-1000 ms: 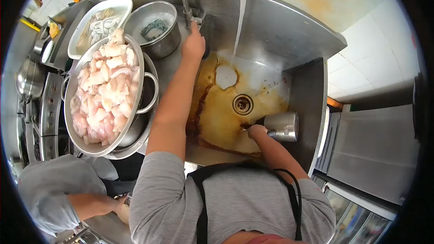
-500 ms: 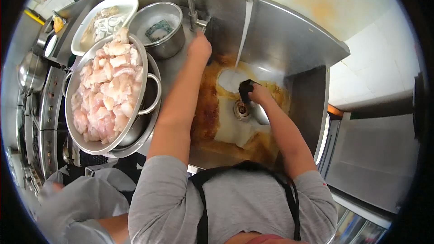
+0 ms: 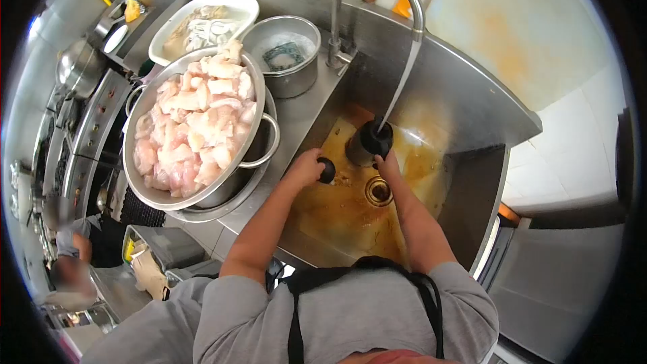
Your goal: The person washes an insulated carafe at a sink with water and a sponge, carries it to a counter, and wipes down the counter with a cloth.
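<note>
Left hand [image 3: 309, 166], from faucet [image 3: 335, 23] to black object [image 3: 327, 170]

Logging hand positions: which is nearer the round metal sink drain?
Right. The right hand, holding a black-rimmed cylindrical container, is just beyond the round metal sink drain; the left hand, holding a round black object, is farther left.

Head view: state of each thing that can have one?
Tap: running.
Jug: under the stream; fill level hidden.
Right hand: closed on the jug.
Left hand: closed on a black piece.
Sink: stained yellow-brown.
Drain: uncovered.
Basin: heaped.
Meat: raw, cut up.
Pot: holds a green pad.
Tub: pale contents, unclear what.
</note>
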Demonstrator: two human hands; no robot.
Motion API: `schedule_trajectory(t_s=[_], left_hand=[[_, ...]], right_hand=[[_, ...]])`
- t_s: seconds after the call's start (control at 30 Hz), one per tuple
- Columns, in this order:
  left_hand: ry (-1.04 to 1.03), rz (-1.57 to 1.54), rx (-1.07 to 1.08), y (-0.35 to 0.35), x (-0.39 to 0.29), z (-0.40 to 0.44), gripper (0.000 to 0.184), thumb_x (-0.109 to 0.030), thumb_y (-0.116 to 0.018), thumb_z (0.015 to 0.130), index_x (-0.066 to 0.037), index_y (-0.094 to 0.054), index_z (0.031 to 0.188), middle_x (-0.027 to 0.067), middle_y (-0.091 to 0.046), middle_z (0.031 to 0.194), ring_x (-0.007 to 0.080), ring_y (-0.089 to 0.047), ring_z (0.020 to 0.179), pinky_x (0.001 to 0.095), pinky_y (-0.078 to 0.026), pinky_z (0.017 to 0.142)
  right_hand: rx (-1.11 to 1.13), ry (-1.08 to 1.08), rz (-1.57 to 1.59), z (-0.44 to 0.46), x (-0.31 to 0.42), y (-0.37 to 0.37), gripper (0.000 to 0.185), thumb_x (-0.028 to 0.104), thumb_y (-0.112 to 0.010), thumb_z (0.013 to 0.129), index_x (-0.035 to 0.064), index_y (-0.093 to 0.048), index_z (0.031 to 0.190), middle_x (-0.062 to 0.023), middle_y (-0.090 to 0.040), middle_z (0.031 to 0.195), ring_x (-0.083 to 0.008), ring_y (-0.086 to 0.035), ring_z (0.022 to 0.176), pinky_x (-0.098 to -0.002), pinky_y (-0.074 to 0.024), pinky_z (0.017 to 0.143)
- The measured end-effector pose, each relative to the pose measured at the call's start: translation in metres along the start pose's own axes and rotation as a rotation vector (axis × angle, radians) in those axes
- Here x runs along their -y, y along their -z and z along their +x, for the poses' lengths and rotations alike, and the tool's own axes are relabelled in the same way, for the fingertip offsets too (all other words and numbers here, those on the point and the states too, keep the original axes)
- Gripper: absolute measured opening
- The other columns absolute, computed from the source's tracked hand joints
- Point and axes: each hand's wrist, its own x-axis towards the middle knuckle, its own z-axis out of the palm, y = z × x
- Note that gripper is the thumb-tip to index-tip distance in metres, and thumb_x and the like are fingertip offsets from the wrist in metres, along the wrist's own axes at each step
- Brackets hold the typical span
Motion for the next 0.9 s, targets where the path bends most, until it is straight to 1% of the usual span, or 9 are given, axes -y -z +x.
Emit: schedule_trajectory(t_s=[0.17, 0.2, 0.33, 0.43, 0.53, 0.63, 0.67, 0.83, 0.9], left_hand=[[-0.048, 0.036, 0.035, -0.003, 0.018, -0.037, 0.046, -0.007, -0.052, 0.072, 0.006, -0.043, 0.115, 0.0115, -0.058, 0.067, 0.0176, -0.058, 0.056, 0.0301, -0.046, 0.054], [0.044, -0.051, 0.046, -0.001, 0.004, -0.051, 0.044, -0.005, -0.055, 0.07, 0.007, -0.046, 0.111, 0.0193, -0.06, 0.075, 0.0235, -0.06, 0.062, 0.034, -0.047, 0.064], [0.152, -0.201, 0.177, -0.02, 0.042, -0.047, 0.041, -0.008, -0.055, 0.07, 0.004, -0.049, 0.108, 0.0194, -0.06, 0.084, 0.0252, -0.061, 0.07, 0.0344, -0.046, 0.069], [-0.225, 0.104, 0.275, -0.044, 0.087, -0.031, 0.04, -0.006, -0.052, 0.072, 0.003, -0.049, 0.11, 0.016, -0.06, 0.079, 0.0222, -0.06, 0.068, 0.0329, -0.048, 0.065], [-0.103, 0.171, 0.07, -0.059, 0.072, -0.044, 0.035, -0.006, -0.049, 0.072, -0.002, -0.053, 0.106, 0.0162, -0.06, 0.08, 0.0279, -0.059, 0.077, 0.0355, -0.046, 0.072], [0.021, 0.152, 0.156, -0.054, 0.06, -0.048, 0.035, -0.005, -0.048, 0.07, -0.006, -0.053, 0.105, 0.0161, -0.06, 0.083, 0.0334, -0.056, 0.086, 0.0383, -0.042, 0.079], [0.039, 0.111, 0.161, -0.055, 0.06, -0.049, 0.035, -0.004, -0.048, 0.07, -0.005, -0.052, 0.104, 0.0158, -0.06, 0.082, 0.0317, -0.057, 0.083, 0.0378, -0.044, 0.077], [0.143, -0.283, 0.416, -0.037, 0.037, -0.055, 0.037, -0.002, -0.047, 0.07, 0.001, -0.048, 0.106, 0.0133, -0.058, 0.08, 0.0206, -0.06, 0.065, 0.032, -0.048, 0.06], [0.198, -0.379, 0.42, -0.039, 0.038, -0.051, 0.029, -0.001, -0.046, 0.071, 0.001, -0.052, 0.099, 0.0095, -0.057, 0.074, 0.0146, -0.056, 0.057, 0.0272, -0.046, 0.052]], right_hand=[[0.505, 0.102, -0.839, 0.027, 0.072, 0.052, 0.033, 0.031, -0.053, 0.077, 0.0003, -0.056, 0.089, -0.0195, -0.057, 0.094, -0.0347, -0.055, 0.086, -0.039, -0.0431, 0.075], [0.427, 0.146, -0.793, 0.03, 0.103, 0.065, 0.03, 0.029, -0.053, 0.077, -0.0004, -0.057, 0.083, -0.0188, -0.058, 0.092, -0.0342, -0.055, 0.087, -0.0399, -0.0435, 0.075], [0.212, 0.61, -0.394, 0.041, 0.232, 0.099, 0.022, 0.024, -0.05, 0.076, 0.0043, -0.058, 0.079, -0.0165, -0.058, 0.086, -0.0345, -0.055, 0.082, -0.041, -0.044, 0.069], [0.102, 0.823, -0.196, 0.042, 0.317, 0.091, 0.018, 0.022, -0.05, 0.077, 0.0053, -0.058, 0.079, -0.0169, -0.057, 0.084, -0.0351, -0.054, 0.08, -0.041, -0.0435, 0.068], [0.066, 0.86, -0.334, 0.057, 0.372, 0.059, 0.019, 0.023, -0.049, 0.078, 0.009, -0.06, 0.086, -0.016, -0.059, 0.088, -0.0335, -0.055, 0.084, -0.0392, -0.0437, 0.073], [0.127, 0.889, -0.415, 0.085, 0.387, 0.014, 0.026, 0.026, -0.046, 0.081, 0.0124, -0.059, 0.099, -0.0153, -0.058, 0.098, -0.0316, -0.054, 0.092, -0.0372, -0.0424, 0.08], [0.261, 0.908, -0.548, 0.1, 0.387, 0.0, 0.04, 0.033, -0.046, 0.081, 0.0136, -0.049, 0.116, -0.0156, -0.051, 0.114, -0.0305, -0.048, 0.105, -0.0375, -0.0373, 0.09], [0.615, 0.452, -0.897, 0.103, 0.4, -0.032, 0.061, 0.042, -0.049, 0.077, 0.0149, -0.03, 0.129, -0.0143, -0.037, 0.13, -0.0292, -0.034, 0.121, -0.0385, -0.0285, 0.098], [0.539, 0.305, -0.965, 0.108, 0.403, -0.045, 0.058, 0.038, -0.05, 0.077, 0.0147, -0.033, 0.128, -0.015, -0.037, 0.129, -0.0295, -0.036, 0.119, -0.0383, -0.0304, 0.097]])
